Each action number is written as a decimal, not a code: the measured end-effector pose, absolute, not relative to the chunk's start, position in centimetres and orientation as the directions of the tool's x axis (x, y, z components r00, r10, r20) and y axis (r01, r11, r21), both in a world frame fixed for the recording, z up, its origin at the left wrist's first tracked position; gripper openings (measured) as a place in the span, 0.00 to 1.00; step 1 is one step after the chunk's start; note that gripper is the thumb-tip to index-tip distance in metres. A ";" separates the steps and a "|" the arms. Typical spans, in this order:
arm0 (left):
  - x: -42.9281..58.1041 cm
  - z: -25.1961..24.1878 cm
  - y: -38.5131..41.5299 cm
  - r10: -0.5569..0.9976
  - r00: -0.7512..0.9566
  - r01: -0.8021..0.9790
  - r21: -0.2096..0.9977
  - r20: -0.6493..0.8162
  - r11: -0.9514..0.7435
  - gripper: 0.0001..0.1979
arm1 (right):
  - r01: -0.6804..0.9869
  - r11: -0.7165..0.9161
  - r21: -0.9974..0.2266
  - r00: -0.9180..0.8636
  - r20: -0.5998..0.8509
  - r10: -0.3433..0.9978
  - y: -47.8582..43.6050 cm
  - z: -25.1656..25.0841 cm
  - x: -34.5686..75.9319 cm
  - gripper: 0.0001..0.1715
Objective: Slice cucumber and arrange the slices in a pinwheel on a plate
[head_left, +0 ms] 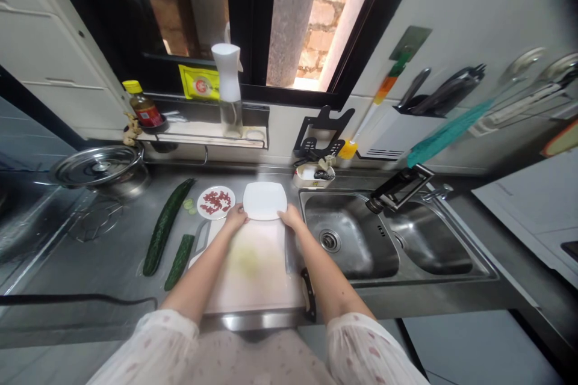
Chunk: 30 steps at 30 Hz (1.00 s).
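Both hands grip a white square plate (265,201) with rounded corners. My left hand (235,216) is closed on its near left corner, and my right hand (291,216) on its near right corner. Under my forearms lies a white cutting board (266,277), its middle smeared with a pale green blur. A black-handled knife (309,295) rests at the board's right side. Left of the plate is a round white plate (205,207) bearing small red pieces. A whole cucumber (166,230), a cut cucumber piece (179,261) and several cucumber slices (189,207) lie farther left.
A double steel sink (352,216) with a black faucet (400,186) borders the board on the right. A lidded pot (102,171) stands at the left. Behind, a shelf carries a spray bottle (230,90) and a yellow-capped bottle (143,107). A knife block (400,132) hangs on the wall.
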<state>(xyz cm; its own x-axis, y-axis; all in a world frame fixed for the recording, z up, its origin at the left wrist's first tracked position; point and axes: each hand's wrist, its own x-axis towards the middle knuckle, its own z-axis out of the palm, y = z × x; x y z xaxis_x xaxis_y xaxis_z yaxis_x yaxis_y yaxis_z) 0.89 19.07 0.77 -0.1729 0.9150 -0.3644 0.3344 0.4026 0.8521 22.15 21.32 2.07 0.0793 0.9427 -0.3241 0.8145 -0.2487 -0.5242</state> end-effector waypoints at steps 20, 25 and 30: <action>0.7 -0.8 20.3 0.935 -0.177 0.572 0.742 -0.306 0.351 0.25 | 0.870 -0.265 -0.415 0.112 -0.356 0.928 22.0 1.4 21.7 0.25; 0.8 -1.2 20.3 0.929 -0.195 0.545 0.753 -0.314 0.369 0.25 | 0.876 -0.270 -0.401 0.119 -0.361 0.925 22.0 1.4 21.5 0.25; 0.8 -1.4 20.3 0.928 -0.213 0.529 0.762 -0.306 0.373 0.25 | 0.880 -0.276 -0.387 0.131 -0.362 0.923 21.8 1.3 21.3 0.25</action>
<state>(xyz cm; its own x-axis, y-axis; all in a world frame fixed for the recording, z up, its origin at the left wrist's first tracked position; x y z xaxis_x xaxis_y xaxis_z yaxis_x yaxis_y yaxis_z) 0.85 20.33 -1.42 -0.2131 0.9278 -0.3062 0.5293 0.3730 0.7620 21.34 21.81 1.29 0.1306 0.9228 -0.3625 0.8798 -0.2764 -0.3867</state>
